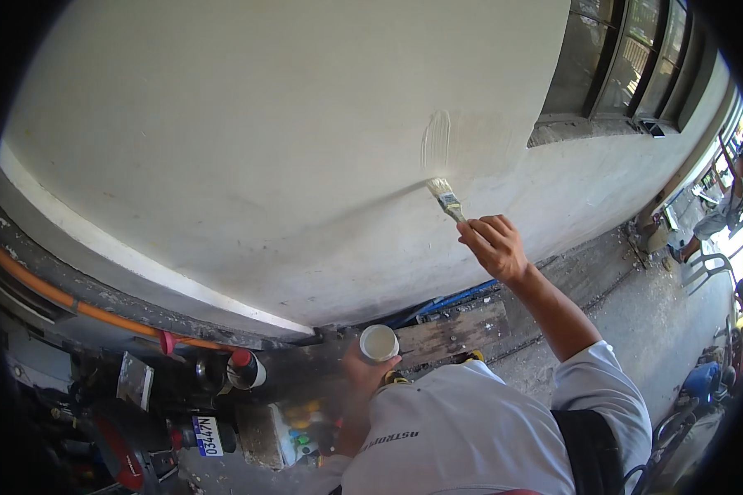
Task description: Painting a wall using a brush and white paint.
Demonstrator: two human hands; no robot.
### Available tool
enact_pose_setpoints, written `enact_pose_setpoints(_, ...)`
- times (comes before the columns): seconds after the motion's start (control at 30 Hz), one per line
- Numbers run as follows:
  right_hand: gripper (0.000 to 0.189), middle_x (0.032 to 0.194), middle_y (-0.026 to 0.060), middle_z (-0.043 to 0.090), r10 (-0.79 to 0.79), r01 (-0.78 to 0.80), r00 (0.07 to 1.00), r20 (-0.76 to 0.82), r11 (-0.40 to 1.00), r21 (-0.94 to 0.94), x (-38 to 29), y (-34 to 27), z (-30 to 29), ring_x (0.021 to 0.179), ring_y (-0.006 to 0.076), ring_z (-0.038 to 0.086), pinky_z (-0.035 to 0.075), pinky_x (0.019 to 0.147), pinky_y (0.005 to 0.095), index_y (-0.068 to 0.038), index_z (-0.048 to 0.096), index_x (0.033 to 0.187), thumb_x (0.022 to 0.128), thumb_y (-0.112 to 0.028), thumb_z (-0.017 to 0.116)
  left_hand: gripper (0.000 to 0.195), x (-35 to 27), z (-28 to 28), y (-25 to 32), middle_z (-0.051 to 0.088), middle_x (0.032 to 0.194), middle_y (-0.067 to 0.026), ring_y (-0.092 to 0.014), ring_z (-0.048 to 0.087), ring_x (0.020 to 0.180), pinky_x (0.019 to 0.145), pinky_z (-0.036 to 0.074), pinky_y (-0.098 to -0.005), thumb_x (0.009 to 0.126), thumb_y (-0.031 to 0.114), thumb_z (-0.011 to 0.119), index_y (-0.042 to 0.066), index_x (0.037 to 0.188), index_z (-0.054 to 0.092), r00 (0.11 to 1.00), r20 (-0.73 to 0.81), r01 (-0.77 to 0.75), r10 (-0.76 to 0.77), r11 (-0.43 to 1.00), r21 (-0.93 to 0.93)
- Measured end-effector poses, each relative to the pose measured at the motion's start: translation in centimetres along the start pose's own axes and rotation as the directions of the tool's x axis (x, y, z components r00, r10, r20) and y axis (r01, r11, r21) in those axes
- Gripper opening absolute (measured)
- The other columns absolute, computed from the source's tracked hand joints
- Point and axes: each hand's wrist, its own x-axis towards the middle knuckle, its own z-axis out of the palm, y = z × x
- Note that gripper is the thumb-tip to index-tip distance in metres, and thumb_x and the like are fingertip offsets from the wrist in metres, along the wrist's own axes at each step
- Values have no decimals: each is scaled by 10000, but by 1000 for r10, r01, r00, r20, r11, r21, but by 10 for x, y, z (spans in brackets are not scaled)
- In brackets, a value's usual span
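My right hand (496,247) grips the handle of a flat paintbrush (449,201). The pale bristles touch or nearly touch the off-white wall (272,142), and a long shadow falls to their left. Just above the bristles is a streak of wet white paint (436,139) with ridged brush marks. Lower down, my left hand (364,371) is wrapped around a small round tub (379,343) of whitish paint, held upright near my body. Faint smudges and scuffs mark the wall's lower part.
A louvred window (619,68) with a rough sill is at upper right. Along the wall's foot lie a wooden plank (452,334) and blue pipes (458,300). A red-and-black motorcycle (121,451) and a red-capped container (243,365) stand at lower left. Another person (721,204) is near a plastic chair (711,266) at right.
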Motion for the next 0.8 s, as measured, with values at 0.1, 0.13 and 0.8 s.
enact_pose_setpoints(0.1,400,1034,43,766,80,-80,996,32,997,15,0,3,-10,919,212,715,548,771,354,-82,737,1244,866,-115,865,666,4,0,4,789,1134,-98,-220,757,1056,954,592,-400,641,194,1069,47,1206,748,999,34,-25,26,1000,-10)
enact_pose_setpoints(0.13,365,1022,44,773,77,-77,996,50,997,-5,7,8,-13,902,208,714,553,762,355,-84,744,1225,880,-117,859,668,5,-2,3,786,1131,-100,-223,757,1055,956,590,-400,644,208,1072,45,1205,747,998,40,-40,41,999,-31)
enact_pose_setpoints(0.8,376,1105,11,706,-160,142,981,-112,978,-152,60,18,-27,851,144,650,508,757,338,-63,750,1220,863,-146,836,700,-13,18,7,807,1136,-108,-226,771,1038,951,607,-402,625,160,1064,11,1231,746,1000,9,13,-12,999,-39)
